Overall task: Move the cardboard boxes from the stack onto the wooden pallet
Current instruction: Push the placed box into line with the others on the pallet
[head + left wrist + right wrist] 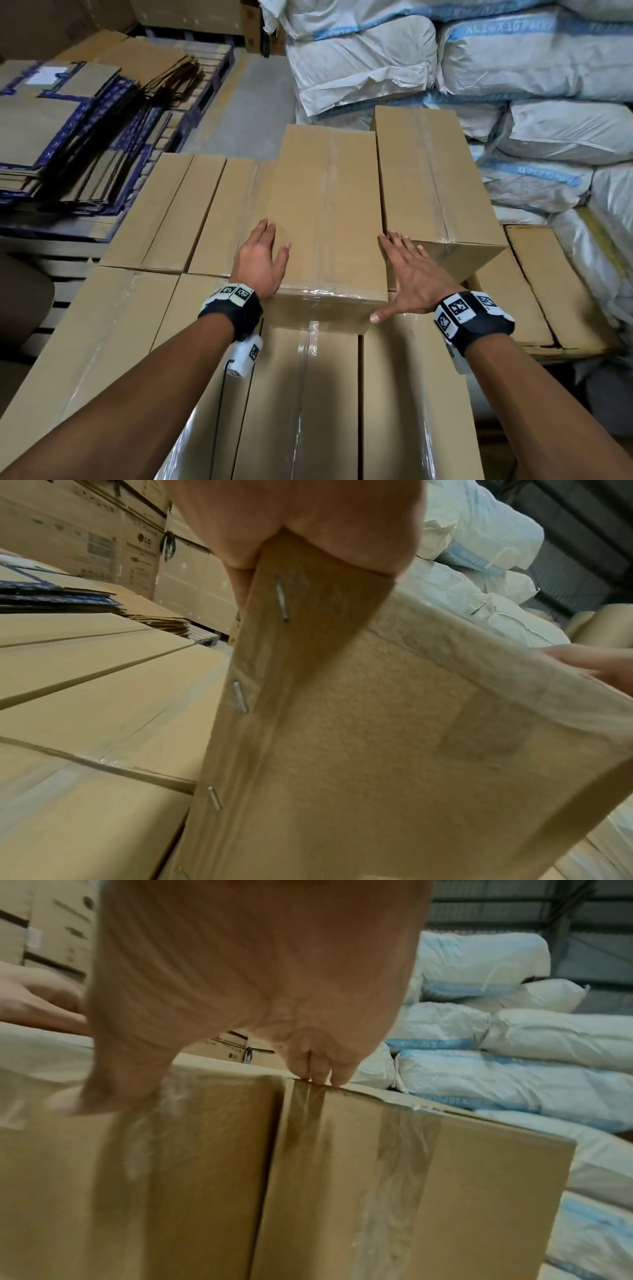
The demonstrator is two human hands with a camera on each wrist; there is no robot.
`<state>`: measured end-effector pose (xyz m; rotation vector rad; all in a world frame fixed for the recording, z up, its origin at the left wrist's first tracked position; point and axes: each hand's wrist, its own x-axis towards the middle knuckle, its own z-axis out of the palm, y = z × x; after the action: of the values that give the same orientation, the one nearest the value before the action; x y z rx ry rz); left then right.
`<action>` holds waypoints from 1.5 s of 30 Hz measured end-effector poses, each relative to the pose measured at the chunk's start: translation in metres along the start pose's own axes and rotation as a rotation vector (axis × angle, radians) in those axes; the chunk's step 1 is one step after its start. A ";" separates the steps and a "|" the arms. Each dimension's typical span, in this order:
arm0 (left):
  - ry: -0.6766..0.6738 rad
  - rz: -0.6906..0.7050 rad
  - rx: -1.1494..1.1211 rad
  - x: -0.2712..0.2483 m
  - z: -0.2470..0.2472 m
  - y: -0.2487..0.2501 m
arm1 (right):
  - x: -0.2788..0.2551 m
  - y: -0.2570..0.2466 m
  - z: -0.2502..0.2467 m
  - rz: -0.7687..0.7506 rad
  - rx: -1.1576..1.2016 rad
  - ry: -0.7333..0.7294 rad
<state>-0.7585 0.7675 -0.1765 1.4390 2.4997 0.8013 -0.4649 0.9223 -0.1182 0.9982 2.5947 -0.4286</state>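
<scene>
While my left hand [262,262] lies flat over the near left edge of the cardboard box [325,219], fingers straight and thumb on top, my right hand [409,277] spreads open against its right side, wedged where the neighbouring box [431,178] butts up. Neither grip is curled round anything. The box sits on the top layer of the stack [335,394], its long axis running away from me, short taped end facing me. To lift cleanly I judge I should press both palms inward evenly, slide the box toward me to free the right side, then keep it level.
</scene>
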 end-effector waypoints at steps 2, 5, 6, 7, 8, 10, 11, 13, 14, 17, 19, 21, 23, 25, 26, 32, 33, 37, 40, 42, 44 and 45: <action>0.020 0.023 0.002 0.013 0.004 0.002 | -0.001 -0.001 0.004 0.028 -0.009 0.138; 0.035 0.052 0.008 0.033 0.007 0.005 | 0.001 -0.008 0.007 0.115 -0.016 0.342; 0.043 0.055 0.016 0.041 0.008 0.005 | 0.004 -0.011 0.007 0.145 -0.020 0.388; 0.053 0.053 0.023 0.048 0.009 0.005 | 0.008 -0.015 0.007 0.173 -0.025 0.424; 0.064 0.047 0.029 0.055 0.009 0.006 | 0.012 -0.018 0.006 0.197 -0.035 0.449; 0.079 0.049 0.048 0.064 0.007 0.009 | 0.017 -0.025 0.006 0.227 -0.095 0.465; 0.074 0.054 0.064 0.066 0.005 0.013 | 0.019 -0.027 0.006 0.240 -0.138 0.464; 0.031 0.048 0.116 0.065 0.002 0.021 | 0.021 -0.030 0.006 0.249 -0.185 0.450; -0.013 0.038 0.159 0.061 0.000 0.026 | 0.021 -0.031 0.007 0.248 -0.191 0.442; -0.191 0.136 0.407 0.036 0.002 0.032 | 0.022 -0.030 0.008 0.275 -0.204 0.413; -0.238 0.235 0.524 0.021 0.006 0.027 | 0.025 -0.029 0.008 0.284 -0.184 0.404; -0.235 0.274 0.548 0.019 0.008 0.019 | 0.028 -0.030 0.006 0.264 -0.158 0.390; -0.229 0.307 0.557 0.030 0.010 0.012 | 0.032 -0.030 0.006 0.244 -0.158 0.395; -0.233 0.335 0.559 0.043 0.012 0.007 | 0.039 -0.028 0.007 0.236 -0.167 0.392; -0.240 0.350 0.556 0.049 0.012 0.004 | 0.041 -0.027 0.007 0.232 -0.162 0.394; -0.258 0.419 0.527 0.064 0.010 -0.005 | 0.047 -0.022 0.013 0.246 -0.217 0.417; -0.257 0.422 0.515 0.065 0.011 -0.006 | 0.047 -0.022 0.014 0.247 -0.226 0.422; -0.244 0.435 0.489 0.067 0.012 -0.008 | 0.046 -0.022 0.017 0.262 -0.252 0.431; -0.243 0.435 0.489 0.069 0.012 -0.007 | 0.046 -0.024 0.017 0.275 -0.265 0.440; -0.250 0.432 0.486 0.070 0.011 -0.006 | 0.045 -0.027 0.017 0.278 -0.249 0.432; -0.255 0.430 0.475 0.072 0.011 -0.005 | 0.042 -0.032 0.015 0.290 -0.245 0.436; -0.259 0.428 0.472 0.073 0.011 -0.005 | 0.040 -0.035 0.013 0.300 -0.257 0.437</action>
<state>-0.7965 0.8305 -0.1786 2.1163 2.2990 0.0410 -0.5144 0.9161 -0.1409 1.4866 2.6966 0.2190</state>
